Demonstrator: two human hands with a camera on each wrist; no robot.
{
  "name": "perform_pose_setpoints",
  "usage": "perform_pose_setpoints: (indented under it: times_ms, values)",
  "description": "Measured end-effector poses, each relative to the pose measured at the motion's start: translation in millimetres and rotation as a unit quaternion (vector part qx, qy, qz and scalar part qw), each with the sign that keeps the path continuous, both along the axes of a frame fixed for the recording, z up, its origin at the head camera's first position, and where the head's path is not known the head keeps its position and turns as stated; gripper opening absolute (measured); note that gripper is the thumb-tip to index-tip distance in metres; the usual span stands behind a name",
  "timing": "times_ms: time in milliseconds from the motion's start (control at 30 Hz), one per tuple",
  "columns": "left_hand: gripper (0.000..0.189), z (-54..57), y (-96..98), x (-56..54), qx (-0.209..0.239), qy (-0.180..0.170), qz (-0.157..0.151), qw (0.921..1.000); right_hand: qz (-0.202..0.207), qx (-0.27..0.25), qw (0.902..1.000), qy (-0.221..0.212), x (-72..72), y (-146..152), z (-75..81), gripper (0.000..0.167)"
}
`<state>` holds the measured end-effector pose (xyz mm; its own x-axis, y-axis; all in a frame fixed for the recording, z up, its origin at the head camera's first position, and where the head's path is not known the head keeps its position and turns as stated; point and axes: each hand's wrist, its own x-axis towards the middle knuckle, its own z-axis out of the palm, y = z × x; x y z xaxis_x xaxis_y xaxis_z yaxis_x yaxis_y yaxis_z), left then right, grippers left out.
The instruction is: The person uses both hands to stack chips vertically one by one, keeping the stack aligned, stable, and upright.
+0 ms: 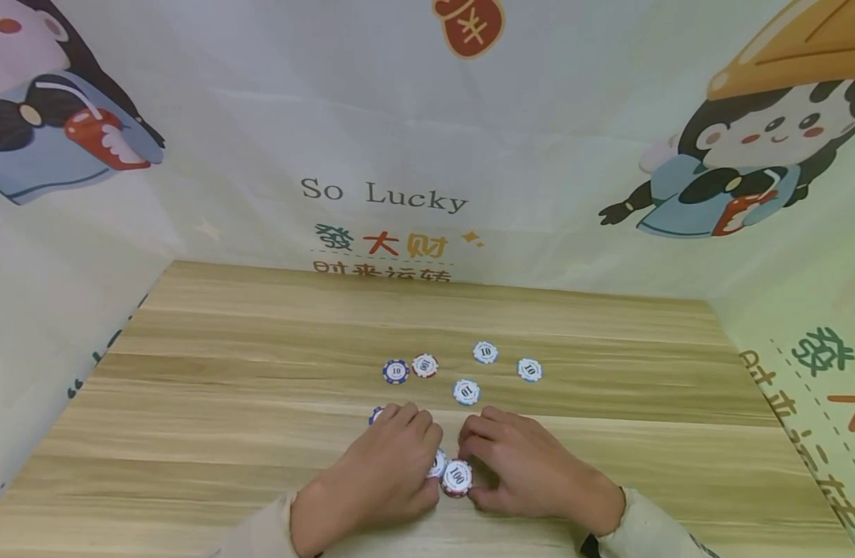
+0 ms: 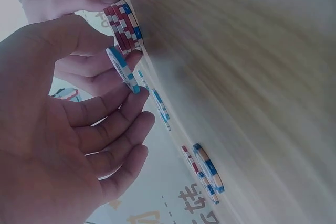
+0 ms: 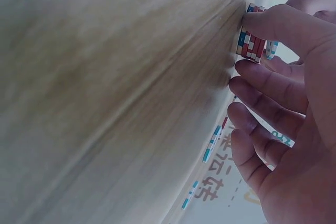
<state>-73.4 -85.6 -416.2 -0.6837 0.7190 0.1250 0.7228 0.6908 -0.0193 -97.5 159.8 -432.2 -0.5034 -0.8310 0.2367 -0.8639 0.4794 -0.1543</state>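
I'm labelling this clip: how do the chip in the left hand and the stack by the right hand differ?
The chip is single; the stack holds several. The chip's rim is light blue and white; the stack's rims are mostly red and white, with a blue-marked one at the bottom. The left hand holds the chip off the table; the stack stands on it. Both have round white faces.

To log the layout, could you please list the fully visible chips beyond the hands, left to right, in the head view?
Dark-blue-edged chip, red-edged chip, nearest light-blue-edged chip, farthest light-blue-edged chip, rightmost light-blue-edged chip.
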Motion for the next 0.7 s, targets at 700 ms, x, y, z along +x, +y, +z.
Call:
perform_pose_setpoints:
  times_ms: [700]
  values:
    - [0.044,-2.0,15.9,1.5,-0.024,0.021,-0.025,0.9992,-0.004,0.014,0.9999,-0.001,-0.1,2,-1.9,0.032]
